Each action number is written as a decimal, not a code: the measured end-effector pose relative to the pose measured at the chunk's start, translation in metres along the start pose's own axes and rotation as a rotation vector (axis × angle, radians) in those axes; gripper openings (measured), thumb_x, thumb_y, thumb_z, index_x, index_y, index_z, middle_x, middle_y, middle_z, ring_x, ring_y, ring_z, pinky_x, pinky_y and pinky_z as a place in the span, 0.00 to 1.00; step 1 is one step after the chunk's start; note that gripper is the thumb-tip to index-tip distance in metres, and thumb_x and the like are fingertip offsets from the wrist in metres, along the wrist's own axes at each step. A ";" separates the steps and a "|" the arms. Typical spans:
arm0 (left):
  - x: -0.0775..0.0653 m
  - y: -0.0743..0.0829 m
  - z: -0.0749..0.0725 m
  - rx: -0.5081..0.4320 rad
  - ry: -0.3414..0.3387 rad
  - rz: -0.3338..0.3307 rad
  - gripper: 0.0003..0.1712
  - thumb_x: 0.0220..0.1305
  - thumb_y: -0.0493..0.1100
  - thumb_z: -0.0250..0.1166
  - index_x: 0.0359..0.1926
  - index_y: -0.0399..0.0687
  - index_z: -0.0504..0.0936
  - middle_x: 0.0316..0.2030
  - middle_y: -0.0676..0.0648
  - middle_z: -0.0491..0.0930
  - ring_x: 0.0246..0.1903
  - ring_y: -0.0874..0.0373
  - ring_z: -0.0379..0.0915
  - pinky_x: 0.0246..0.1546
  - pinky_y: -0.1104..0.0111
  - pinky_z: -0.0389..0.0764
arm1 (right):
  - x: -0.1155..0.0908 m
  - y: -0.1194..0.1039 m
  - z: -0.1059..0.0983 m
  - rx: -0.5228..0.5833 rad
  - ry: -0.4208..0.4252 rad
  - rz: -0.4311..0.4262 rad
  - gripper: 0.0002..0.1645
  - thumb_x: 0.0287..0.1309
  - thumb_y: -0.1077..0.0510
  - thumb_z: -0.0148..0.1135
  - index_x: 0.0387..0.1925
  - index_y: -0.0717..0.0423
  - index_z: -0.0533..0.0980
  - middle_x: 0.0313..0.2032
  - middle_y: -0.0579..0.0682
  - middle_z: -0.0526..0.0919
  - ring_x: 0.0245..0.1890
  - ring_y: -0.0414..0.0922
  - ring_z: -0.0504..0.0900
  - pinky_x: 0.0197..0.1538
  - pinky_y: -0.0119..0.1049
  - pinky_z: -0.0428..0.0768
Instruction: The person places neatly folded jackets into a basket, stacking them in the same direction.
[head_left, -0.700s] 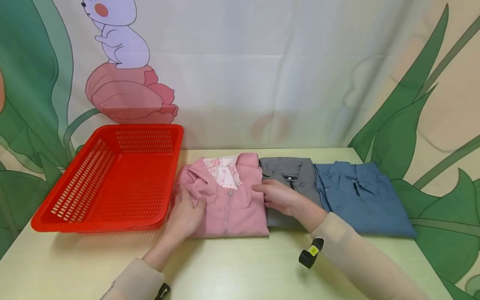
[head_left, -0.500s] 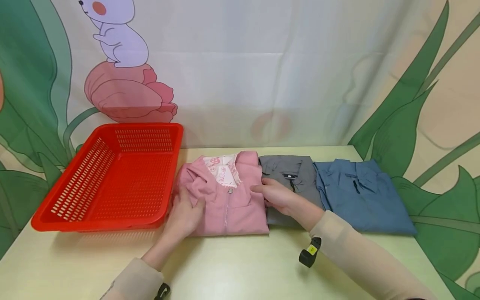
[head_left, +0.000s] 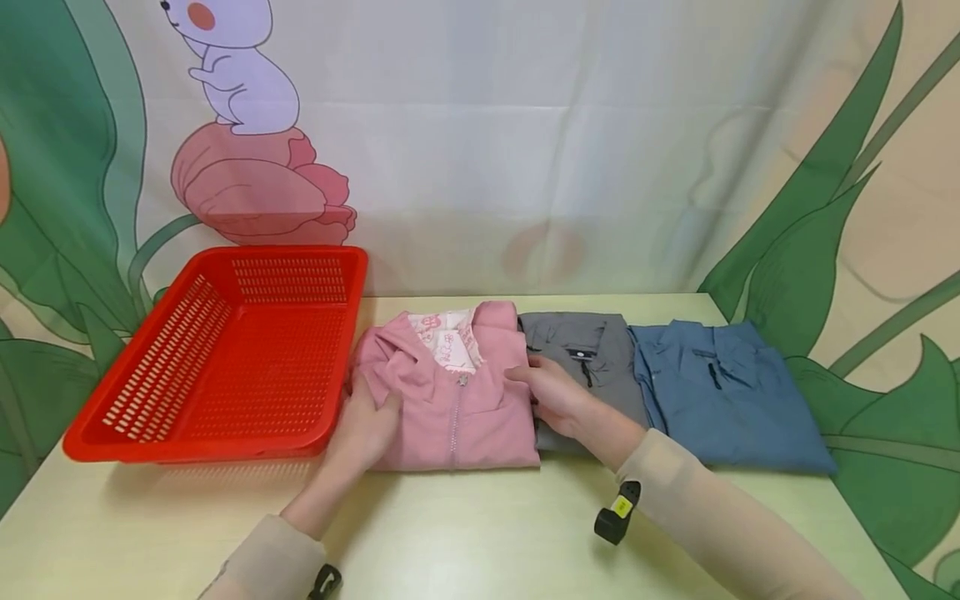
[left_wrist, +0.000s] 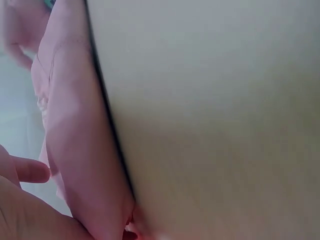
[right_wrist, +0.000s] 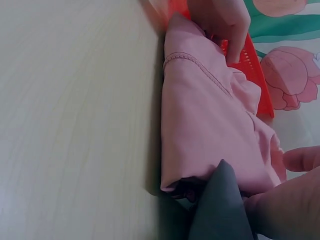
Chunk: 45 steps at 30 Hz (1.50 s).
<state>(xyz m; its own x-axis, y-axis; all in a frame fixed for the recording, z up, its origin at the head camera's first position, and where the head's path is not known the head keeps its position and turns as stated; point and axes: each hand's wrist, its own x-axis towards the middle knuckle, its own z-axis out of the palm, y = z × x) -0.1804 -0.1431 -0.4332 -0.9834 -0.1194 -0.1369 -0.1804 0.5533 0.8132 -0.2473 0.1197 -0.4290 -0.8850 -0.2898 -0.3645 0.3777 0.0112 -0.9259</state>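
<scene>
A folded pink zip-front jacket (head_left: 480,425), with a white and pink patterned lining, lies at the middle of the table. My left hand (head_left: 367,429) grips its left side, thumb on top and fingertips tucked down at the edge beside the basket. At the opposite side my right hand (head_left: 558,396) holds the edge, its thumb over the pink cloth and its fingers down between the pink jacket and a folded grey garment (head_left: 622,367). In the right wrist view the fingers reach under the jacket (right_wrist: 210,125), partly hidden by a grey corner (right_wrist: 222,205).
A red slotted plastic basket (head_left: 270,358) stands close on the left, with nothing in it. Beyond the grey garment lies a folded blue one (head_left: 735,408). A printed curtain (head_left: 525,150) hangs behind the pale table (head_left: 480,533).
My left hand has shifted slightly left, its fingers deeper at the jacket's side. My right hand stays nearly in place, and the garments lie much as before.
</scene>
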 end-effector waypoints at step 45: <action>-0.001 0.041 -0.025 -0.479 -0.036 -0.019 0.37 0.74 0.37 0.61 0.78 0.38 0.57 0.67 0.33 0.67 0.57 0.42 0.71 0.62 0.53 0.74 | -0.020 -0.051 -0.016 -0.089 -0.093 -0.122 0.56 0.60 0.67 0.59 0.83 0.49 0.42 0.71 0.61 0.63 0.58 0.53 0.73 0.56 0.40 0.77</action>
<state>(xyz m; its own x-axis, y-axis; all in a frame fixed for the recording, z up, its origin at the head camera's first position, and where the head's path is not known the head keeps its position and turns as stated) -0.1865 -0.1408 -0.3857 -0.9817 -0.0925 -0.1666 -0.1763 0.1081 0.9784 -0.2535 0.1406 -0.3767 -0.8923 -0.3810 -0.2421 0.2401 0.0537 -0.9693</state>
